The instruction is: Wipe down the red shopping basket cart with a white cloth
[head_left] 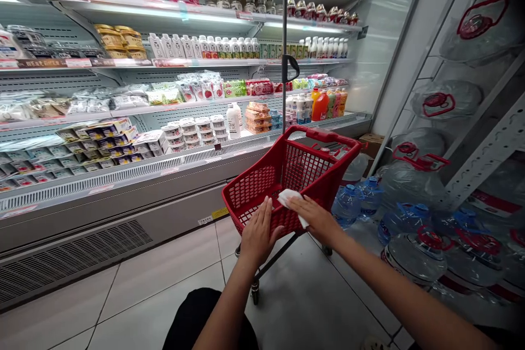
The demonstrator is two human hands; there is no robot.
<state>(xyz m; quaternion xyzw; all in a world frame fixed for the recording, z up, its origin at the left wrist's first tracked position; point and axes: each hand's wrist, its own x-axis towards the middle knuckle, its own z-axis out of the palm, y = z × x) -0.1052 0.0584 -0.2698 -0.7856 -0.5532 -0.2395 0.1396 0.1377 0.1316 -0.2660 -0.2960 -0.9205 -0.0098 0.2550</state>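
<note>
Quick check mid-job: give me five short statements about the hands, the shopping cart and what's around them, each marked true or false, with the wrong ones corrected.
1. The right hand holds a white cloth at the red shopping cart. True.
2. The left hand grips a bottle. False: it holds nothing visible, and its fingers are extended at the cart's near edge.
3. Blue-capped water bottles stand to the right of the cart in this view. True.
4. The refrigerated display case is bare. False: it is stocked, with a row of white bottles among its goods.
5. The cart stands on floor tiles. True.
</note>
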